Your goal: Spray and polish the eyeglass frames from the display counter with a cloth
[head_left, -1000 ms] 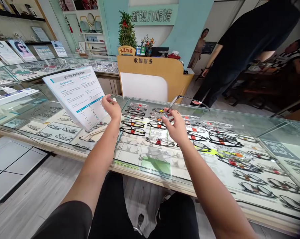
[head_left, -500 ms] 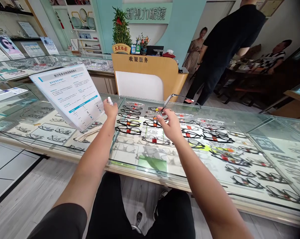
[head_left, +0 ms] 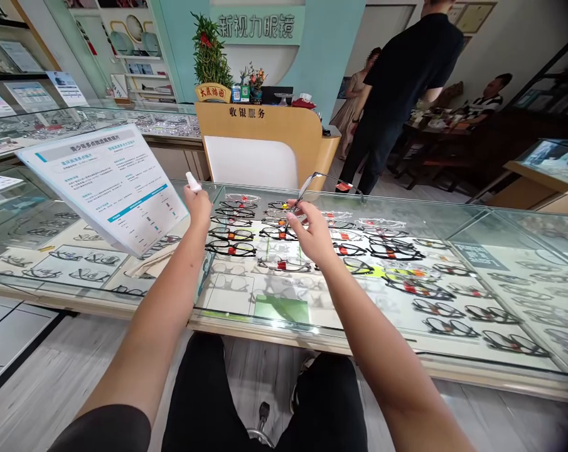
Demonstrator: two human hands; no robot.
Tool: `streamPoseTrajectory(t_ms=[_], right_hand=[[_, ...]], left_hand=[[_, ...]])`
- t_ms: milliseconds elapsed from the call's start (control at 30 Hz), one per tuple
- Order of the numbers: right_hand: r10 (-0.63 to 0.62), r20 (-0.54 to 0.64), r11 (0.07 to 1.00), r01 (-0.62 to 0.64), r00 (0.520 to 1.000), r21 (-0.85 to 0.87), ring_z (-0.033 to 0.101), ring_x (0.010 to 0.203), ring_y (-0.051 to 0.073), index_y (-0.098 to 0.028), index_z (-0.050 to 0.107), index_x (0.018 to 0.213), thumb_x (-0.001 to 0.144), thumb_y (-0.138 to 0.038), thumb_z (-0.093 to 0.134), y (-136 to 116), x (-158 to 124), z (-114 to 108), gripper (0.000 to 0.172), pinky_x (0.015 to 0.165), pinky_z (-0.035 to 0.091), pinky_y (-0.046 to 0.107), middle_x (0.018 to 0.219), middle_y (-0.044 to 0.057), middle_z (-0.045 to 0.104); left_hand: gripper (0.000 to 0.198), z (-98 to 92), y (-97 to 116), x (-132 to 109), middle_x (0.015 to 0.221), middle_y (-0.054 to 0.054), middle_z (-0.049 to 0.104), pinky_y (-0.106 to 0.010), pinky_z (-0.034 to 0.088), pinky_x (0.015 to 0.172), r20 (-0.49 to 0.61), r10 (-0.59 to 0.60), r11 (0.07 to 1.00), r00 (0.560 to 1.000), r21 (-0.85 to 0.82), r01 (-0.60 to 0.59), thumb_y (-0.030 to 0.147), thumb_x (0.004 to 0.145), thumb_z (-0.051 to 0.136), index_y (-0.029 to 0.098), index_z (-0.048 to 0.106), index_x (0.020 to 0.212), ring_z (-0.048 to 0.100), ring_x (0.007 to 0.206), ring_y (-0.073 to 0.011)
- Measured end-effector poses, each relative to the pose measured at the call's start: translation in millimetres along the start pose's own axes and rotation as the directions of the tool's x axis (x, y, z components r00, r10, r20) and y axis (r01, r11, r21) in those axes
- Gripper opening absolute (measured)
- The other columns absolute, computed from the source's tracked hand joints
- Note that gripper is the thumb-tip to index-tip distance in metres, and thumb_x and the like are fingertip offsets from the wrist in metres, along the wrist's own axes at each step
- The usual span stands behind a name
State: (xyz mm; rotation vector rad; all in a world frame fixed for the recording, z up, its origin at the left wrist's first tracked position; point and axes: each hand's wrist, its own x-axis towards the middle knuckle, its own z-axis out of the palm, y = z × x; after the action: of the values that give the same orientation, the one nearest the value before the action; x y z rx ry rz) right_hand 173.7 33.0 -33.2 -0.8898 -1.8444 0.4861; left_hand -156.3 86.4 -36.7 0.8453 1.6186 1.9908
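My left hand is closed around a small white spray bottle, whose nozzle sticks up above the fingers. Between the thumb and fingers of my right hand is a pair of eyeglasses, raised over the glass counter, with one temple reaching out to the right and a red tag on it. Below the hands, several rows of eyeglass frames lie on the counter, many with red or orange tags. Just left of my left hand stands a tilted printed sheet. A beige cloth lies partly behind my left forearm.
A glass display counter spans the view in front of my knees. Beyond it stands a wooden cashier desk with a plant. A person in black stands at the back right; two others are farther behind.
The view has shifted slightly right, so the surroundings sit farther left. The white bottle is raised a little and shows more above my left hand. My right hand still holds the eyeglasses.
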Motion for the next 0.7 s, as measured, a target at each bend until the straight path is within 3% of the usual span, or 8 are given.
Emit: streamPoseTrajectory(t_ms=[33,67,100,167,233,367,467,700], right_hand=[[0.011,0.008,1.000,-0.011,1.000,0.025,0.073,0.110,0.031,-0.026,0.074,0.130,0.108,-0.061,0.060,-3,0,-1,0.043,0.102,0.056,0.052,0.139,0.013,0.079],[0.024,0.020,0.998,-0.025,1.000,0.054,0.073,0.109,0.030,-0.026,0.075,0.127,0.107,-0.061,0.061,-6,0,-1,0.043,0.098,0.056,0.050,0.138,0.013,0.079],[0.037,0.042,0.995,-0.041,0.998,0.086,0.072,0.108,0.029,-0.026,0.075,0.125,0.107,-0.062,0.061,-10,0,-2,0.043,0.096,0.056,0.048,0.137,0.012,0.079],[0.074,0.086,0.982,-0.088,0.994,0.167,0.071,0.106,0.028,-0.026,0.075,0.116,0.105,-0.067,0.062,-18,-1,-3,0.044,0.091,0.056,0.045,0.138,0.011,0.079],[0.105,0.142,0.959,-0.138,0.984,0.249,0.070,0.103,0.026,-0.026,0.074,0.109,0.103,-0.073,0.064,-24,-3,-3,0.048,0.089,0.056,0.043,0.138,0.010,0.079],[0.118,0.239,0.916,-0.198,0.964,0.350,0.067,0.099,0.024,-0.026,0.076,0.111,0.098,-0.077,0.068,-29,-5,-1,0.053,0.089,0.054,0.041,0.124,0.008,0.080],[0.105,0.281,0.885,-0.218,0.954,0.410,0.064,0.095,0.023,-0.026,0.078,0.112,0.097,-0.079,0.070,-29,-5,1,0.056,0.089,0.053,0.040,0.121,0.007,0.078],[0.061,0.373,0.860,-0.238,0.926,0.451,0.067,0.099,0.024,-0.025,0.081,0.111,0.096,-0.079,0.071,-38,-7,1,0.056,0.098,0.054,0.041,0.116,0.007,0.079]], left_hand=[[0.023,4.6,7,-8,0.089,-0.003,0.060,-0.033,0.060,0.070,0.059,-0.082,0.991,0.995,-0.097,0.087,0.030,0.090,0.067,0.026,0.056,0.110,0.071,0.092,-0.0243],[0.018,8.6,15,-17,0.083,-0.002,0.059,-0.031,0.056,0.062,0.202,-0.114,0.971,0.973,-0.183,0.152,0.039,0.093,0.065,0.025,0.057,0.103,0.070,0.083,-0.0227],[0.027,12.0,23,-28,0.079,-0.003,0.059,-0.031,0.053,0.058,0.364,-0.110,0.950,0.925,-0.235,0.206,0.051,0.097,0.061,0.024,0.060,0.096,0.069,0.078,-0.0223],[0.060,16.3,36,-49,0.073,-0.005,0.059,-0.033,0.052,0.054,0.620,-0.109,0.928,0.777,-0.216,0.303,0.082,0.096,0.052,0.024,0.060,0.084,0.069,0.072,-0.0240],[0.078,18.2,47,-69,0.069,-0.006,0.057,-0.035,0.051,0.053,0.741,-0.111,0.931,0.662,-0.155,0.330,0.100,0.088,0.045,0.024,0.057,0.076,0.070,0.073,-0.0268],[0.087,21.1,56,-94,0.069,-0.010,0.061,-0.039,0.054,0.053,0.821,-0.123,0.928,0.557,-0.104,0.358,0.108,0.085,0.037,0.024,0.057,0.070,0.074,0.076,-0.0305],[0.085,26.0,55,-104,0.073,-0.010,0.065,-0.041,0.059,0.061,0.829,-0.110,0.925,0.549,-0.118,0.362,0.104,0.089,0.040,0.023,0.063,0.074,0.074,0.078,-0.0289],[0.066,38.5,35,-116,0.083,-0.002,0.066,-0.034,0.059,0.072,0.744,0.038,0.962,0.668,-0.208,0.177,0.087,0.088,0.069,0.022,0.064,0.083,0.064,0.072,-0.0169]])
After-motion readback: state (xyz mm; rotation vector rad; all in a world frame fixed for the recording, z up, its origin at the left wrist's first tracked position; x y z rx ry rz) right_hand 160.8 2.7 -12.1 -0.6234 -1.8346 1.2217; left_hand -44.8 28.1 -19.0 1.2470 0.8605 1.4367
